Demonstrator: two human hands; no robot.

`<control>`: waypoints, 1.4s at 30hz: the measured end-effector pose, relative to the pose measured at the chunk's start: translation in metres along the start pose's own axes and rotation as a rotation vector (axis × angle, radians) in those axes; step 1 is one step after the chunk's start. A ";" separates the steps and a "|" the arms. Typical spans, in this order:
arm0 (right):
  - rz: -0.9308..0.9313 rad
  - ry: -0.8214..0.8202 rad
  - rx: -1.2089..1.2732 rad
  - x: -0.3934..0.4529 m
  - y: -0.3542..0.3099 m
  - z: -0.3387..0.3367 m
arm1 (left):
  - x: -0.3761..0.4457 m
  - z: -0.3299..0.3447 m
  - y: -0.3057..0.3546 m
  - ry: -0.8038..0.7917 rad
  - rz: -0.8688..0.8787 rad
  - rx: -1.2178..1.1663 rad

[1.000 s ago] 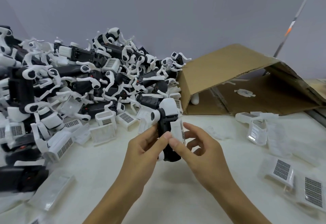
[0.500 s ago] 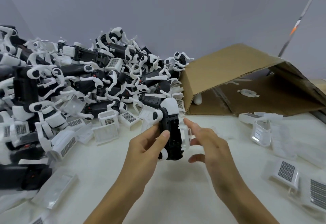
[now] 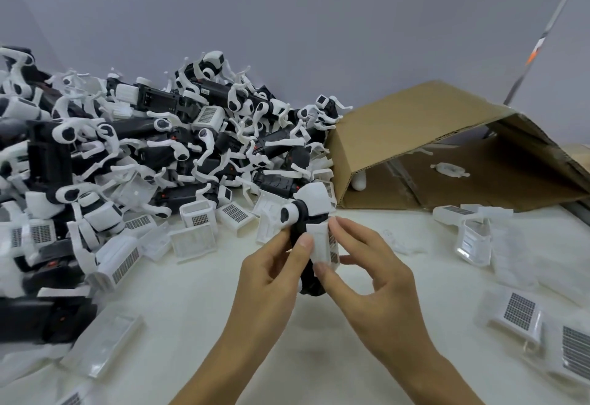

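I hold a black and white handheld device [image 3: 308,213] upright above the white table, near the middle of the view. My left hand [image 3: 274,274] grips its black body from the left, thumb on the front. My right hand [image 3: 370,274] pinches a small white cover piece [image 3: 321,245] against the device's right side, thumb at the piece's lower end and index finger at its top. The lower end of the device is hidden behind my fingers.
A big heap of the same black and white devices [image 3: 143,155] fills the left and back. Loose white and clear covers [image 3: 194,238] lie around it and at the right [image 3: 517,312]. An open cardboard box [image 3: 415,136] lies on its side at the back right.
My right hand was open and off the device half a second ago; now it has come back and pinches the white cover piece against the device. My left hand keeps its grip.
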State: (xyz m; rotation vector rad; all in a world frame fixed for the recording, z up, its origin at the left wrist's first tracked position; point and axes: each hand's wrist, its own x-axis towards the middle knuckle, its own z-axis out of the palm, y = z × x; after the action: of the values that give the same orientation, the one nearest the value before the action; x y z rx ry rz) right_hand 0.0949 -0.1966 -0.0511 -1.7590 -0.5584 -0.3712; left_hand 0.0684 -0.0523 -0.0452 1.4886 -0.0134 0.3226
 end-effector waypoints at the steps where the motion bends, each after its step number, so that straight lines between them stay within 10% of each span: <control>1: -0.013 0.002 -0.018 -0.001 -0.001 0.001 | -0.001 0.001 0.000 0.010 0.012 0.002; 11: -0.146 0.132 -0.126 -0.005 -0.004 0.006 | -0.006 0.008 0.000 0.018 0.079 -0.059; 22: 0.328 -0.037 0.337 0.008 -0.013 -0.004 | 0.000 -0.001 -0.002 -0.161 -0.056 -0.192; 42: 0.366 0.070 0.286 0.004 -0.012 0.006 | -0.006 0.011 0.001 -0.022 -0.030 -0.079</control>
State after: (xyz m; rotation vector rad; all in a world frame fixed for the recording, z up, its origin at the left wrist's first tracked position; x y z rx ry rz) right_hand 0.0919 -0.1882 -0.0409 -1.5244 -0.2177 -0.0896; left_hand 0.0646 -0.0647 -0.0446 1.4129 -0.0212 0.2790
